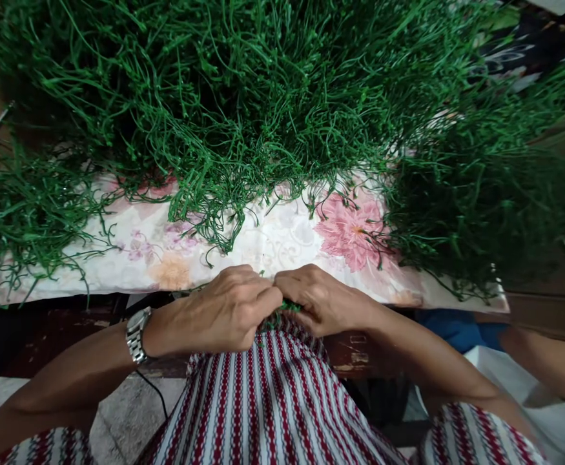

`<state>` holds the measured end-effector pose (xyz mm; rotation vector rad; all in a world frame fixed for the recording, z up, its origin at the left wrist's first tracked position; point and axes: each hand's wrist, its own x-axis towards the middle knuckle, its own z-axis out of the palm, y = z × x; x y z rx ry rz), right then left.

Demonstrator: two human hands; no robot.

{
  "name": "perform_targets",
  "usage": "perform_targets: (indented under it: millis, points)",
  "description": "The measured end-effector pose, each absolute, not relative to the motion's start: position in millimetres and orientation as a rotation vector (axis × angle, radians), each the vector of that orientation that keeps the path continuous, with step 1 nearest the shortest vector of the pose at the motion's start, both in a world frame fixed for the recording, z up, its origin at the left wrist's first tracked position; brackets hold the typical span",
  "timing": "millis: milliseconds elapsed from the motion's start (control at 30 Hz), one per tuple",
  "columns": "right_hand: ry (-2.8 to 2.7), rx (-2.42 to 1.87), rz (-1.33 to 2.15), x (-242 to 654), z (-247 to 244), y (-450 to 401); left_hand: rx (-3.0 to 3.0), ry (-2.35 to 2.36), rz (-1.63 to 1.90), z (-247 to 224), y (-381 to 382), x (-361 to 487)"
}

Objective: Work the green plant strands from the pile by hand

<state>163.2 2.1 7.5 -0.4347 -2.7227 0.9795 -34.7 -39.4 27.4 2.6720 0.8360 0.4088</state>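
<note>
My left hand (228, 307), with a metal watch (137, 334) on its wrist, is closed, and its fingers meet those of my right hand (318, 298) at the near edge of the table. Both hands are pinched around small green stems (289, 305), of which only bits show between and below the fingers. The fingertips are mostly hidden behind the knuckles. Just beyond my hands, a loose tuft of thin green stems (219, 216), plastic-looking and with small knobs, spills toward me on the flowered tablecloth (282, 242).
A large heap of the same green stems (243, 84) covers the far side of the table. Smaller piles lie at left (30, 206) and right (476, 200). At lower right sits another person, whose blue shorts (456, 328) and arm show. My striped garment (267, 400) is below.
</note>
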Motion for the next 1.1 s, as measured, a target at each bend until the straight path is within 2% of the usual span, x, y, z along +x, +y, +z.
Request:
perform_targets:
  millis: [200,367,533,700,933,1100]
  points:
    - [-3.022,-0.346,0.811,168,18,-4,2.673,0.757,0.315,24,-45,-40]
    - [-2.737,-0.603,0.722,178,24,12,2.260,0.994,0.664,24,-34,-52]
    - [-2.279,-0.520,1.162,160,18,22,1.839,1.135,0.810,24,-25,-42]
    - [-1.947,-0.829,1.523,144,1,5,1.701,1.266,1.043,12,-30,-29]
    - [-1.645,-0.784,1.794,142,-6,-2,1.715,1.377,1.117,6,-33,-21]
    - [-1.807,-0.790,1.706,145,-7,-1,1.621,1.308,1.048,2,-37,-24]
